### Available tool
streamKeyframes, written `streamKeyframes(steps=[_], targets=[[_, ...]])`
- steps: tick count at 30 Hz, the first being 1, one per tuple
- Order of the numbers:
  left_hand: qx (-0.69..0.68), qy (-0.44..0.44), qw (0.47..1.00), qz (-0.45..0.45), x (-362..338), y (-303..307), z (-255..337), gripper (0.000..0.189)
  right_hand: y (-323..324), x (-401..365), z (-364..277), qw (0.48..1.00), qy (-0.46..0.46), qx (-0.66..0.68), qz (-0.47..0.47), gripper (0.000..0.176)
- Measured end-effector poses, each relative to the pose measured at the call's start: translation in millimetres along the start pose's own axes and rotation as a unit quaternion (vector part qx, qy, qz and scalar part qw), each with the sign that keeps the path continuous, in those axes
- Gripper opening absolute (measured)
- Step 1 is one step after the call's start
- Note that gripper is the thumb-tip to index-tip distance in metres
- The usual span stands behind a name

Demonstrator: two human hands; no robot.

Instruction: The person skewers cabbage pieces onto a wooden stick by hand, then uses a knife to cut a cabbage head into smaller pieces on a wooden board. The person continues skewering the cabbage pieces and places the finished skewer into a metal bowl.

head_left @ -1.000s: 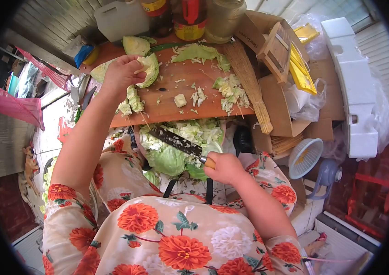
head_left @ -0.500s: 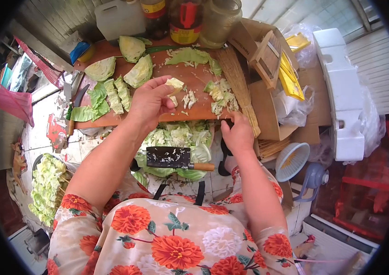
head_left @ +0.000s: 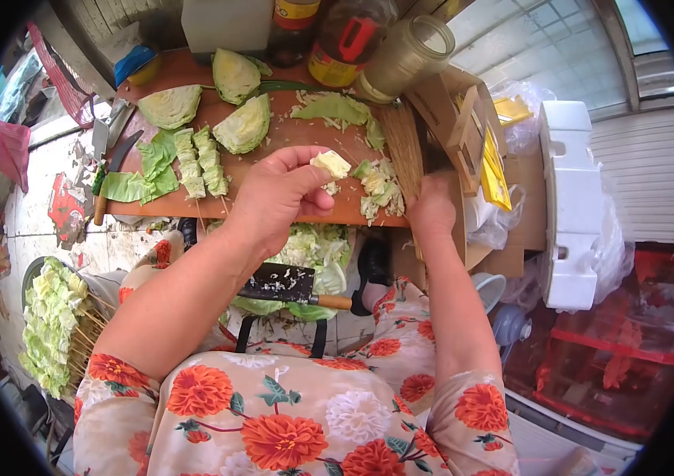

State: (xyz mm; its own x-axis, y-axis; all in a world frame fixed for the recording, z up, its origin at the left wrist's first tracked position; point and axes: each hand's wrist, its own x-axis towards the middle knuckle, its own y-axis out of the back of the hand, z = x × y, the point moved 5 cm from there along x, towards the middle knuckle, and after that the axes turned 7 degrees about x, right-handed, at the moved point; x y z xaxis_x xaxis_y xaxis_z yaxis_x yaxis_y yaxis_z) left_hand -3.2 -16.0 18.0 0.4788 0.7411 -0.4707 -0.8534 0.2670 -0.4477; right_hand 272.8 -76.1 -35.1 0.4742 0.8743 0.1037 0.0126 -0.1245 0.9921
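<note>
Between thumb and fingers, my left hand pinches a small stack of pale cabbage pieces above the orange-brown board. My right hand is at the board's right edge, against the lower end of a bundle of thin bamboo skewers; its fingertips are hidden. Loose chopped cabbage lies between the two hands. Left of my left hand are two skewered rows of cabbage, with cabbage wedges behind. Below my left wrist, a cleaver with a wooden handle rests over a heap of cut cabbage.
A sickle-shaped knife lies at the board's left end. Bottles and a glass jar stand behind. At right are a cardboard box and white foam. Finished cabbage skewers fill a container at lower left.
The view has shifted. My left hand has moved right with the cabbage pieces, towards the loose cabbage. My right hand has moved up and right, alongside the skewer bundle.
</note>
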Motion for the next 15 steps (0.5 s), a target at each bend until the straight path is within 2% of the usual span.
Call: streamKeyframes(steps=[2, 5, 8, 10, 12, 13, 15], targets=[[-0.008, -0.002, 1.0, 0.004, -1.0, 0.9, -1.7, 0.027, -23.4, -13.3, -10.8, 0.991, 0.052, 0.0, -0.122, 0.021], [-0.009, -0.005, 1.0, 0.003, -1.8, 1.7, -3.0, 0.027, -48.0, -24.4, -6.4, 0.99, 0.036, -0.013, -0.133, 0.021], [-0.006, -0.008, 1.0, 0.005, -2.2, 3.0, -3.9, 0.027, -66.3, -22.4, 2.8, 0.994, 0.037, 0.011, -0.098, 0.02], [-0.007, -0.012, 1.0, 0.009, -1.8, 5.5, -4.2, 0.027, -56.3, -21.6, 0.2, 0.996, 0.037, 0.028, -0.076, 0.021], [0.015, 0.004, 0.999, 0.029, 2.9, 12.1, -4.6, 0.03, -42.7, -23.9, 0.0, 0.973, 0.008, 0.166, -0.163, 0.018], [0.017, -0.002, 0.999, 0.032, 6.7, 15.1, -3.4, 0.03, -29.5, -25.3, -4.8, 0.972, 0.013, 0.17, -0.159, 0.018], [-0.003, -0.002, 0.997, 0.076, 15.8, 26.2, -2.2, 0.034, -4.3, -34.3, -15.4, 0.941, -0.026, 0.294, -0.164, 0.017]])
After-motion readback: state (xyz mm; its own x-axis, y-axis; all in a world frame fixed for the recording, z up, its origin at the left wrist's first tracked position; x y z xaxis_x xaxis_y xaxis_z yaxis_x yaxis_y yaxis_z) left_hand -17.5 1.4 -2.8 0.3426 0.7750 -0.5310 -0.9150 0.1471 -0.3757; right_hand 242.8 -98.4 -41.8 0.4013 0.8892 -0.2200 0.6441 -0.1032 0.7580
